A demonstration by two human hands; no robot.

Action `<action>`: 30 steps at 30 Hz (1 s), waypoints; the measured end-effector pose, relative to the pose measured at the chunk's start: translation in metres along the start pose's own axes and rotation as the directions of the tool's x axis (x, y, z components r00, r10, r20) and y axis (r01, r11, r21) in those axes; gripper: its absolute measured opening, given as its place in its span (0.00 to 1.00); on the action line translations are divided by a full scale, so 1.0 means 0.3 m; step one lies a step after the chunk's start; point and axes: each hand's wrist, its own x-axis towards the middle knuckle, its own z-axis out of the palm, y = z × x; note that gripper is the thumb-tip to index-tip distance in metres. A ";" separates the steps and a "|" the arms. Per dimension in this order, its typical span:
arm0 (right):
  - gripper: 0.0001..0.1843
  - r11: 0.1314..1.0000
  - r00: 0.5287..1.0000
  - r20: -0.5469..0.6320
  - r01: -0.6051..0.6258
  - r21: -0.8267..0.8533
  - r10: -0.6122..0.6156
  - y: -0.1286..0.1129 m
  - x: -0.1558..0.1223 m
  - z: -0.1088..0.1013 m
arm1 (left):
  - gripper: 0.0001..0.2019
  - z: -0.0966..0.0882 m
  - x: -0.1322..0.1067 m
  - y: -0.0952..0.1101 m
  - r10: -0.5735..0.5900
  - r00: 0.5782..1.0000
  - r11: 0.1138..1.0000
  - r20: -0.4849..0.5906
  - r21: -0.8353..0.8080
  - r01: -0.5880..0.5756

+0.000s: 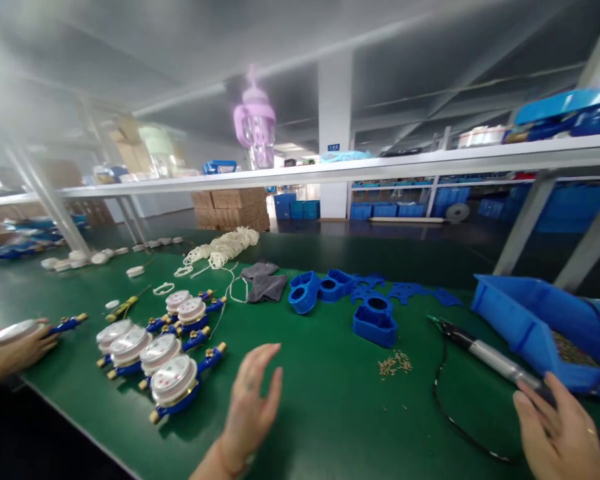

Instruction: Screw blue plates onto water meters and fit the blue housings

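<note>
My left hand point(253, 400) hovers over the green tabletop, thumb apart from the fingers, holding nothing. To its left stand several water meters point(173, 380) with round white faces, blue bodies and brass ends. My right hand point(563, 430) grips the rear end of an electric screwdriver point(495, 360). Its tip points to the upper left, and a black cord point(445, 417) curls beside it on the table. Between my hands lies a small pile of brass-coloured screws point(394, 364), just in front of a blue plastic housing point(375, 323).
Another person's hand point(27, 350) rests on a meter at far left. More blue housings point(304, 292), grey cloth point(265, 283) and white rings point(225, 247) lie farther back. A blue bin point(515, 327) stands right. Overhead, a shelf point(300, 175) carries a pink-topped bottle point(257, 127).
</note>
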 end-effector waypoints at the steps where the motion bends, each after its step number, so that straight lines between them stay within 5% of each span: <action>1: 0.47 0.999 0.999 0.014 -0.033 0.025 0.033 0.003 0.005 0.006 | 0.18 -0.105 0.008 -0.056 0.075 0.997 0.971 -0.030 0.230 -0.066; 3: 0.49 0.993 0.994 0.045 -0.105 0.060 0.102 0.004 0.012 0.019 | 0.15 -0.296 0.024 -0.162 0.157 0.988 0.841 0.013 0.522 -0.140; 6: 0.51 0.980 0.982 0.099 -0.172 0.095 0.163 0.000 0.009 0.039 | 0.12 -0.497 0.036 -0.278 0.193 0.934 0.670 0.301 0.655 -0.349; 8: 0.51 0.977 0.980 0.123 -0.170 0.126 0.155 -0.001 0.001 0.050 | 0.11 -0.563 0.034 -0.331 0.148 0.907 0.665 0.395 0.639 -0.387; 11: 0.50 0.974 0.981 0.135 -0.160 0.159 0.139 0.005 -0.012 0.052 | 0.13 -0.580 0.020 -0.390 0.072 0.926 0.768 0.370 0.572 -0.288; 17: 0.49 0.962 0.975 0.109 -0.209 0.177 0.192 0.011 -0.011 0.026 | 0.14 -0.519 -0.014 -0.420 -0.132 0.983 0.847 0.128 0.529 0.045; 22: 0.50 0.959 0.972 0.114 -0.221 0.175 0.203 0.004 -0.010 0.030 | 0.12 -0.420 -0.051 -0.323 -0.166 0.981 0.855 0.100 0.511 0.092; 25: 0.51 0.954 0.969 0.131 -0.231 0.191 0.208 0.000 -0.011 0.035 | 0.11 -0.294 -0.076 -0.202 -0.101 0.987 0.892 0.128 0.450 0.033; 27: 0.50 0.952 0.967 0.144 -0.238 0.193 0.212 -0.003 -0.009 0.034 | 0.09 -0.181 -0.091 -0.107 0.029 0.970 0.936 0.243 0.334 -0.112; 30: 0.49 0.953 0.967 0.145 -0.234 0.192 0.209 -0.005 -0.005 0.026 | 0.08 0.014 -0.118 0.034 0.136 0.971 0.968 0.198 0.184 -0.173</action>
